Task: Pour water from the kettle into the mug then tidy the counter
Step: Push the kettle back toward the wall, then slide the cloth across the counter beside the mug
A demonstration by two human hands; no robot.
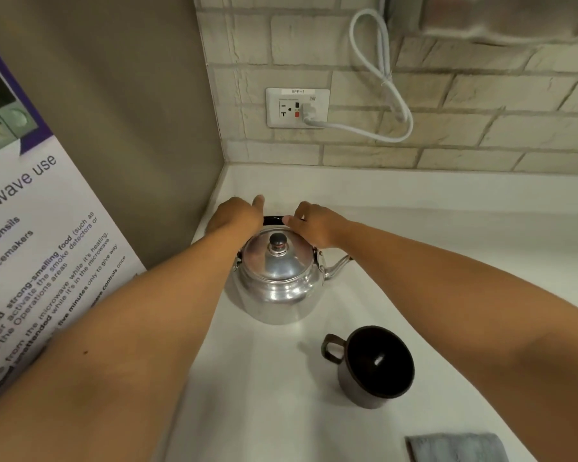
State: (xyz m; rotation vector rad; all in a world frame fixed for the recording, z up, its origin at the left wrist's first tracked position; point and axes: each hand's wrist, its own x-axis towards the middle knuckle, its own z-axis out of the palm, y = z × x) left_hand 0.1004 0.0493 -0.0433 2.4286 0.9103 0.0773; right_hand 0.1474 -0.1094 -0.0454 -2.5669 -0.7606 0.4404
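A shiny metal kettle point(276, 281) stands on the white counter point(447, 261) in the corner, lid on, spout pointing right. Its black handle point(273, 220) lies folded back behind the lid. My left hand point(237, 216) and my right hand point(312, 225) both rest on that handle, one at each end, fingers curled over it. A dark brown mug point(374, 365) stands upright and looks empty, in front of the kettle to the right, its handle pointing left.
A grey folded cloth point(457, 448) lies at the counter's near edge. A poster point(30, 245) leans against the left wall. A wall socket point(297, 107) with a white cable point(381, 81) plugged in sits on the brick backsplash.
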